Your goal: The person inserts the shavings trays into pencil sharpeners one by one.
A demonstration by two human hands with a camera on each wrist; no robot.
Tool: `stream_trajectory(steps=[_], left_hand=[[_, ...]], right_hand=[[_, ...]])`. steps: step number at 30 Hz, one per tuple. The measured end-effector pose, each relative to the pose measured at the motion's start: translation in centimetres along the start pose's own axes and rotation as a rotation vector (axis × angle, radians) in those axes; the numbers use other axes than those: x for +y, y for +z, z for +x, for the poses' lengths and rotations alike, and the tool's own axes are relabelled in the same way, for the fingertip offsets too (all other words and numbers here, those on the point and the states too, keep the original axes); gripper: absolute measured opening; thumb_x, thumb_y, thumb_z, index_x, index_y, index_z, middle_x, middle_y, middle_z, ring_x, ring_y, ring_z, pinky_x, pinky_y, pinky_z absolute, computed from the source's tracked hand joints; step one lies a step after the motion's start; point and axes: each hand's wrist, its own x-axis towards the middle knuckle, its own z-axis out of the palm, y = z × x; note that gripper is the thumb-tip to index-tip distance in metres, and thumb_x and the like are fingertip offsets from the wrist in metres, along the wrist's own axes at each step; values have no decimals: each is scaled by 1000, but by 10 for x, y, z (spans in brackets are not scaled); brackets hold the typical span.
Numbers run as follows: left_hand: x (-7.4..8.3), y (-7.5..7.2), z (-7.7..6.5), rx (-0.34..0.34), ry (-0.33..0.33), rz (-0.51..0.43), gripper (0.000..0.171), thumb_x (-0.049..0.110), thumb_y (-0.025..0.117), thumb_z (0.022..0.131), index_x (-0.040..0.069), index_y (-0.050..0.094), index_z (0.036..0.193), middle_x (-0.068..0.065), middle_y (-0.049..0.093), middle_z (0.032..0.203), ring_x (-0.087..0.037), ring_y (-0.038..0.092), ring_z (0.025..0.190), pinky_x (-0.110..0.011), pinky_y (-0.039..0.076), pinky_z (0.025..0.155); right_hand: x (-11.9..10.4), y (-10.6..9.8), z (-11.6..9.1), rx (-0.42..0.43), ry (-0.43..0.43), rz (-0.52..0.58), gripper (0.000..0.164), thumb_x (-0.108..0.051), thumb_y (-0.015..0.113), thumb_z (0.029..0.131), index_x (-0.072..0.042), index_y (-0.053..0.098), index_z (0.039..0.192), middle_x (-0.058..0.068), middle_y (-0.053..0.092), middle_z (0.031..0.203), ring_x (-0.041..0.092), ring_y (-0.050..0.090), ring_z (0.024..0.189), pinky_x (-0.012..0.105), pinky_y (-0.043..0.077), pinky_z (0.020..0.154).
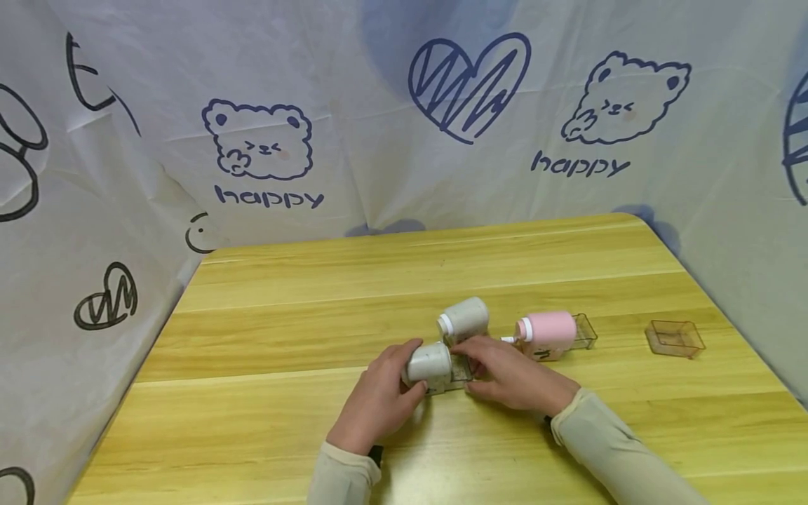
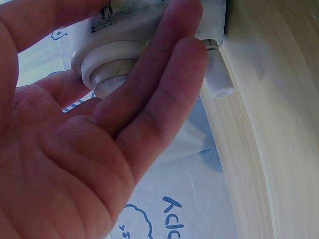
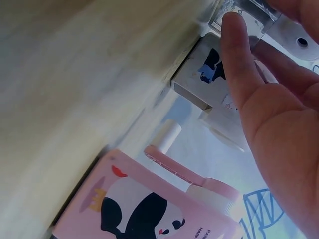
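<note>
My left hand [image 1: 379,400] grips a white hand-crank pencil sharpener [image 1: 429,365] lying near the middle of the table. In the left wrist view, its round nose [image 2: 112,62] and white crank knob [image 2: 219,74] show past my fingers. At the sharpener's right end, my right hand [image 1: 514,375] pinches a clear drawer [image 1: 461,369] that sticks partly out of the base. A second white sharpener [image 1: 466,319] stands just behind. To the right stands a pink sharpener [image 1: 550,328]; its panda print [image 3: 144,209] faces the right wrist camera.
A clear drawer [image 1: 586,332] juts from behind the pink sharpener. Farther right, a brownish transparent drawer [image 1: 674,339] sits alone on the wooden table [image 1: 284,330]. White cloth [image 1: 379,161] with bear and heart drawings hangs around the table.
</note>
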Motion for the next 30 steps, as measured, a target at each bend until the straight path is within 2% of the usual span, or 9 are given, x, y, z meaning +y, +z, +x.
stream_trajectory(steps=[3,10,14,17,23,30], left_hand=[[0,0,0,0,-3,2,56,18,65,87,8,47,140,-12,56,125,-14,54,84,-29,48,71],[0,0,0,0,0,4,56,18,65,87,8,47,139,-12,55,125,-15,54,86,-29,47,71],[0,0,0,3,2,7,56,18,65,87,9,47,139,-12,56,125,-15,54,85,-29,47,71],[0,0,0,4,2,7,56,18,65,87,10,48,139,-11,56,124,-15,54,85,-29,47,71],[0,0,0,2,2,2,55,18,65,87,10,47,139,-12,55,126,-15,54,86,-29,47,72],[0,1,1,5,11,-3,55,17,65,87,9,47,139,-13,56,124,-14,54,84,-28,47,70]], right_hand=[[-1,-1,1,-8,-16,-23,53,-22,67,87,-3,51,135,8,56,124,13,55,96,32,48,83],[-3,-1,2,-15,-29,-65,55,-24,67,88,-3,51,136,11,54,130,23,53,115,40,44,95],[-4,1,3,-6,-35,-63,55,-25,68,88,-3,50,136,12,52,132,24,52,117,40,44,96],[-4,3,3,3,-36,-45,55,-23,68,88,-2,50,135,13,53,131,23,53,114,39,45,94],[-5,5,5,4,-12,28,62,-18,70,85,0,44,139,10,55,124,15,54,96,32,47,82],[-7,5,7,4,-17,33,61,-17,70,85,1,45,137,5,57,114,14,54,93,29,47,80]])
